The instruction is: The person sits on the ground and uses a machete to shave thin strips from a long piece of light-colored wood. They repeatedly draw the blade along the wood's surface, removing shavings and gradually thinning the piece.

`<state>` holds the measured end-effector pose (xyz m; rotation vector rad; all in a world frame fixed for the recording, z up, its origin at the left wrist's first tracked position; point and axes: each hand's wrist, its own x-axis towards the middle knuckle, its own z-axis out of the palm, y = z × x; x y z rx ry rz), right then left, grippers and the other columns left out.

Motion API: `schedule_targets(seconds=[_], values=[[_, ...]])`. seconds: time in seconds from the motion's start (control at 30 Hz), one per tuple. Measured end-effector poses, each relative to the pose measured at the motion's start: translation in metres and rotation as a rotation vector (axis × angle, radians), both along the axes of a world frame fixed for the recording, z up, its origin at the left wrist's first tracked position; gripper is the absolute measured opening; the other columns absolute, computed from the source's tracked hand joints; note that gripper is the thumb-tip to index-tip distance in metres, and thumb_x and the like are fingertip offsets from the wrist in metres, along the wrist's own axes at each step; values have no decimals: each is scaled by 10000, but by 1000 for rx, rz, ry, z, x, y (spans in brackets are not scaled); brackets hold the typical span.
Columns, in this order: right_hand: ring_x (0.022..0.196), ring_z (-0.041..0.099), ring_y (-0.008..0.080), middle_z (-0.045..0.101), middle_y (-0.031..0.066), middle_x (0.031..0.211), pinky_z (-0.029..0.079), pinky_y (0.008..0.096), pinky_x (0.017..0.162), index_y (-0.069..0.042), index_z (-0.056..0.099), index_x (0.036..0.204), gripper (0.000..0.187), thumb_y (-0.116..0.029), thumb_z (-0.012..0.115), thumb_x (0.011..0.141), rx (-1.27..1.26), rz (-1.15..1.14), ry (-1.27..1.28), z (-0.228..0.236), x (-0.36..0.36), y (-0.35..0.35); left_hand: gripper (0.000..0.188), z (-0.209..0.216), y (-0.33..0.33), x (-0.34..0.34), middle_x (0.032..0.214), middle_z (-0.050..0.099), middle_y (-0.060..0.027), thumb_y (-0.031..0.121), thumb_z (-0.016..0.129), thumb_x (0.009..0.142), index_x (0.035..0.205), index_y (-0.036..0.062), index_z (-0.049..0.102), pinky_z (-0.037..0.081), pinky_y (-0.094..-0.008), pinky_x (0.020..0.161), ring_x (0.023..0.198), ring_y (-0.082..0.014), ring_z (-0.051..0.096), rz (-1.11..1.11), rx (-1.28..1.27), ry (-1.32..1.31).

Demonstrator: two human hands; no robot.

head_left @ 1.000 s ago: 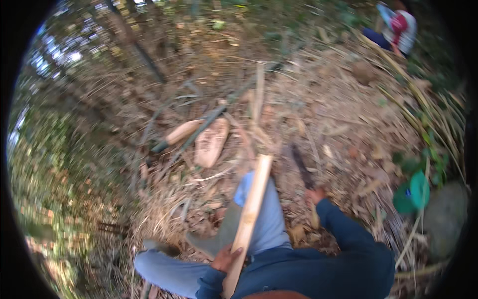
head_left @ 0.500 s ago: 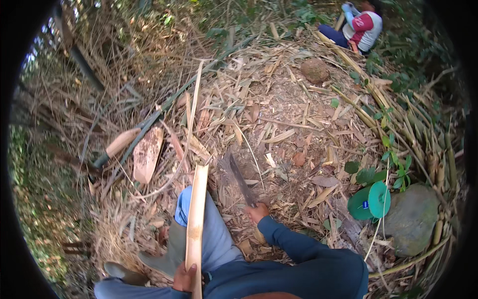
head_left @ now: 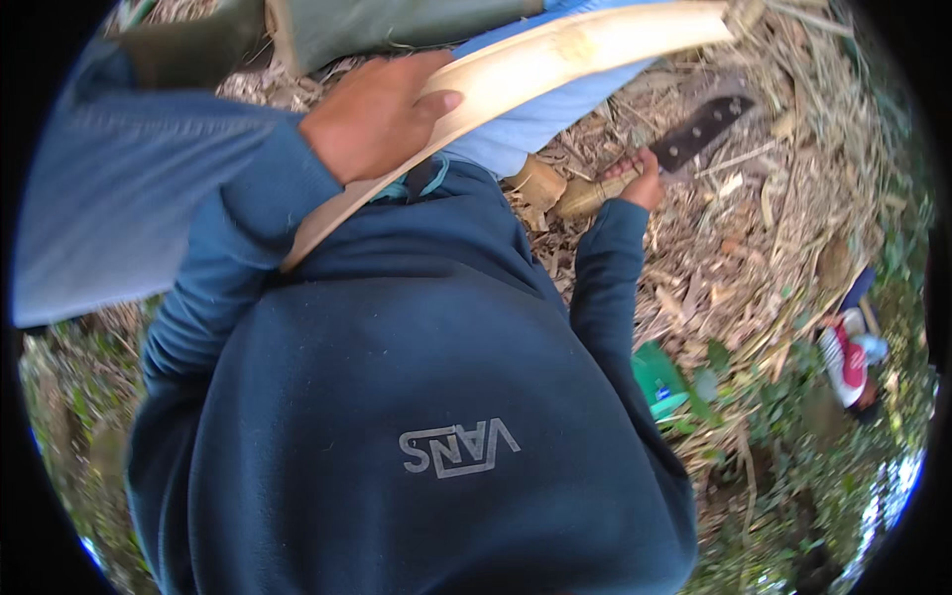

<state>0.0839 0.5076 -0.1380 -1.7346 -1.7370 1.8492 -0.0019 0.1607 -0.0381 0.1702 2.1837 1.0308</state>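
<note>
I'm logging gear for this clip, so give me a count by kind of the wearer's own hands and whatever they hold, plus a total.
Hands: 2 (left hand, right hand)
Pale bamboo strip: 1, in the left hand
Dark-bladed knife: 1, in the right hand
Total: 4

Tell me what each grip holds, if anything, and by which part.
The left grip holds a pale split strip toward its near end; the right grip holds a dark-bladed knife at its handle end.
</note>
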Motion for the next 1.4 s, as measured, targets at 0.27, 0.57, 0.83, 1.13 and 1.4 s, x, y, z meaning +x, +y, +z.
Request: schedule_targets(seconds=[0.27, 0.57, 0.83, 1.13, 1.4], values=[[437, 505, 232, 509, 106, 582, 429, 380, 410, -7, 523, 757, 209, -133, 661, 853, -43, 17, 21, -6, 4, 19, 772, 25, 26, -9, 1090, 645, -264, 528, 698, 869, 1381, 14, 435, 524, -498, 820, 963, -444, 655, -44, -49, 148], [454, 508, 216, 515, 91, 596, 428, 368, 416, -15, 554, 785, 226, -175, 701, 849, -86, -10, 73, -7, 8, 6, 979, 21, 59, 5, 1152, 539, -194, 368, 802, 795, 1506, -43, 267, 533, -446, 834, 995, -375, 605, -235, -405, 455], [440, 521, 186, 542, 70, 604, 425, 339, 404, -15, 571, 804, 206, -167, 691, 875, -44, 11, 42, -9, 10, 8, 739, -3, 51, -19, 1198, 604, -292, 254, 714, 868, 1441, -51, 362, 501, -456, 927, 1071, -453, 605, -242, -262, 265], [554, 619, 171, 633, 94, 663, 500, 306, 511, 34, 613, 863, 220, -170, 686, 901, 102, 198, -61, -1, 4, 2, 551, -10, 34, -64, 862, 533, 4, 210, 653, 935, 1436, 75, 471, 427, -228, 572, 650, -72, 461, -32, 149, -602], [635, 658, 186, 676, 109, 727, 517, 312, 598, 28, 648, 984, 190, -126, 686, 878, 394, 425, -8, 64, 2, -39, 425, -14, 16, -70, 824, 512, 24, 191, 648, 939, 1335, 69, 551, 415, -213, 536, 626, -57, 466, 4, 274, -792]])
